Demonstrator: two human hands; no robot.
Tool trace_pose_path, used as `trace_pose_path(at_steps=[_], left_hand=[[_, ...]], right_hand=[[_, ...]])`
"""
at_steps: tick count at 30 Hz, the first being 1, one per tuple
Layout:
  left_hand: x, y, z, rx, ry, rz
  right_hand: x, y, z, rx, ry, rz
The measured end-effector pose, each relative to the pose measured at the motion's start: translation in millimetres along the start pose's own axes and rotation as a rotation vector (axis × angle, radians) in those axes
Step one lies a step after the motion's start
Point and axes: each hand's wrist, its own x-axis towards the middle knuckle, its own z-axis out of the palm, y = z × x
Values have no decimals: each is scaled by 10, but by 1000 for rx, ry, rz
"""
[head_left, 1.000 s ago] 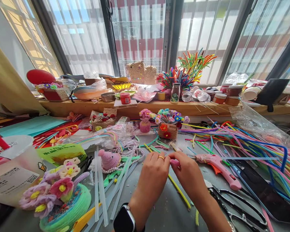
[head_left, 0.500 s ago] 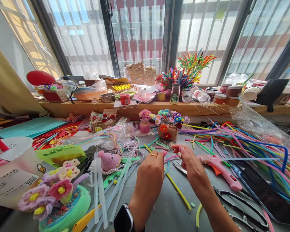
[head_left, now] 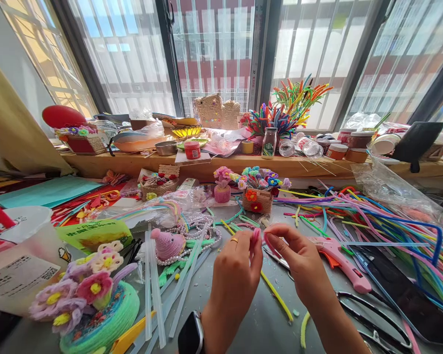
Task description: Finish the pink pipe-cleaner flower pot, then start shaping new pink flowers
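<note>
A pink pipe cleaner (head_left: pixel 256 234), bent into a small curl at one end, is pinched between the thumb and fingers of my left hand (head_left: pixel 237 263). Close beside it, my right hand (head_left: pixel 299 255) is closed with thumb and forefinger pressed together on a pink length of the same fuzzy stem, mostly hidden by the fingers. Under the hands lies a yellow pipe cleaner (head_left: pixel 276 296) on the grey table. Pliers (head_left: pixel 276 256) lie partly behind my right hand. A pink glue gun (head_left: pixel 341 265) rests to the right, with black-handled scissors (head_left: pixel 376 319) nearer me.
Clear glue sticks (head_left: pixel 154 290) and a pink crocheted piece (head_left: pixel 168 244) lie left of my hands. Farther left are a flower ornament (head_left: pixel 94 290) and a plastic cup (head_left: pixel 22 265). Loose pipe cleaners (head_left: pixel 391 221) and a phone (head_left: pixel 402 295) occupy the right; flower baskets (head_left: pixel 257 200) stand behind.
My hands have drawn closer together, and the right fingers have closed from a looser pose. The pink stem that stretched between the hands is now mostly hidden in the fingers.
</note>
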Motion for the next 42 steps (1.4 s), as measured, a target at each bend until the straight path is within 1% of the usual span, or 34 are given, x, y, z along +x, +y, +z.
trace_pose_path(at_steps=[2,4,8,13,18,20,23,25,27,31,36,39,42], left_hand=[[-3,26,-11,-131,-49,-54],[-7,47,-23,-211,-102,-89],[-19,71,-44,-247,-151,-96],[-8,62,-59,-258,-163,-109],[25,34,-66,-297,-162,-166],[34,23,-64,-291,-162,-163],[50,14,-65,-302,-170,-174],[66,17,-73,-333,-177,-204],[84,21,-84,-415,-200,-253],[111,9,-89,-686,-304,-373],[120,-42,-74,-914,-383,-494],[142,-60,-94,-967,-428,-557],[166,-65,-126,-931,-474,-570]], right_hand=[[-1,-2,-3,53,25,23],[-3,-1,-2,95,44,59],[-14,-5,2,65,-10,56],[-16,-32,-10,-8,-49,-19],[-11,-42,-7,-128,-77,-79],[-15,-22,-8,-198,-60,-114],[-23,16,-16,-330,-10,-237],[-28,33,-17,-395,16,-321],[-30,38,-14,-429,32,-357],[-29,26,0,-439,23,-348],[-38,29,-3,-419,29,-309],[-42,42,-13,-403,46,-285],[-38,47,-21,-404,45,-295]])
